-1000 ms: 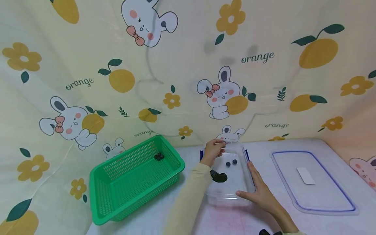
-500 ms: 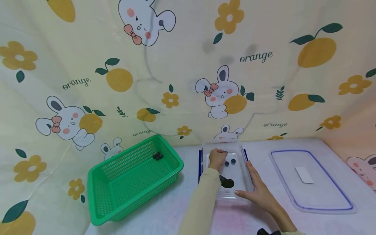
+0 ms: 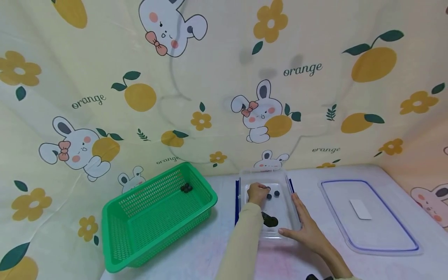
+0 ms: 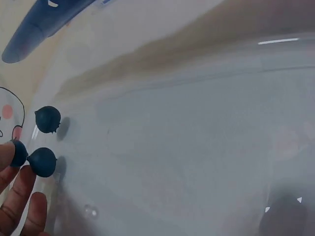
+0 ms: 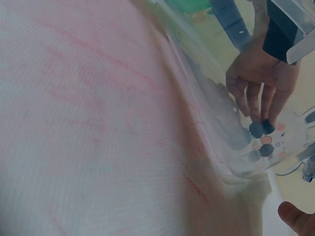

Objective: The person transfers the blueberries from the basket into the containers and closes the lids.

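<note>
My left hand [image 3: 257,193] reaches down into a clear plastic box [image 3: 282,217], near its far end. Its fingertips pinch a small dark blue blueberry [image 4: 18,153], which has a little crown like the others. Right beside it lies a second blueberry [image 4: 42,162], and a third blueberry [image 4: 47,119] sits slightly apart on the box floor. My right hand [image 3: 309,229] lies along the box's right side, fingers stretched out and thumb at the near right corner. In the right wrist view, the left hand and the berries show through the clear wall.
To the left stands a green perforated basket [image 3: 157,233] holding several dark berries [image 3: 186,188] in its far right corner. A clear lid [image 3: 381,233] with a blue seal lies at the right, a white label on it. Behind the table hangs a printed curtain [image 3: 210,77].
My left hand has come down from the box's far rim to its floor with the pinched blueberry, beside the two lying there. The right hand stays on the box's side.
</note>
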A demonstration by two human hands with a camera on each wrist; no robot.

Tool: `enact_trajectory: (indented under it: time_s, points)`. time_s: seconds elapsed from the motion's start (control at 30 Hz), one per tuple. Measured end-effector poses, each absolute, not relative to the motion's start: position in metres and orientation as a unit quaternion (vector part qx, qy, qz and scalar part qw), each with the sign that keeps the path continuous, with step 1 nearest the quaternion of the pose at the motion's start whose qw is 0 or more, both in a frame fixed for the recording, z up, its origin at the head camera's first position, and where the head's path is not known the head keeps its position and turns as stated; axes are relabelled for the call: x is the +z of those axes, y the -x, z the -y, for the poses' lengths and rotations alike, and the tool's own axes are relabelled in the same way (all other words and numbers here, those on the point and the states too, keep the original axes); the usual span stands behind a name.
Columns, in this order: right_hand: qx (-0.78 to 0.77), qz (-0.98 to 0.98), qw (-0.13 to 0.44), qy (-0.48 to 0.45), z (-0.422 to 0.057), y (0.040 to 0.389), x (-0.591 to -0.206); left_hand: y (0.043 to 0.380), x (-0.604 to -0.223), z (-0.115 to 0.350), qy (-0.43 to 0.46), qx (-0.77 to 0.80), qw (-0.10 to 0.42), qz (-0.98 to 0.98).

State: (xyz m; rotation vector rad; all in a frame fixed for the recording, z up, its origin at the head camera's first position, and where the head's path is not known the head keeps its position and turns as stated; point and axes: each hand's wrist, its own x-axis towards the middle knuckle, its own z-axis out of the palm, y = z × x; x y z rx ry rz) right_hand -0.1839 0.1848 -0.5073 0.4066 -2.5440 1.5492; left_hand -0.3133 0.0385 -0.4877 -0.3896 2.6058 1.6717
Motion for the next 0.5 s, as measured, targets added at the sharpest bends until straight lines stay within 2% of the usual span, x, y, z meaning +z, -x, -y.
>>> enact_trajectory:
  time_s: [0.17,0.5]
  points:
    - [0.507,0.852,0.055,-0.121,-0.184,0.1845,-0.5073,0.3143,-0.4916,-0.0386,0.132,0.535,0.018,-0.834]
    - [0.513,0.846,0.067,-0.132,-0.1839,0.1824,-0.5044,0.3158,-0.4896,-0.0366,0.125,0.535,0.012,-0.835]
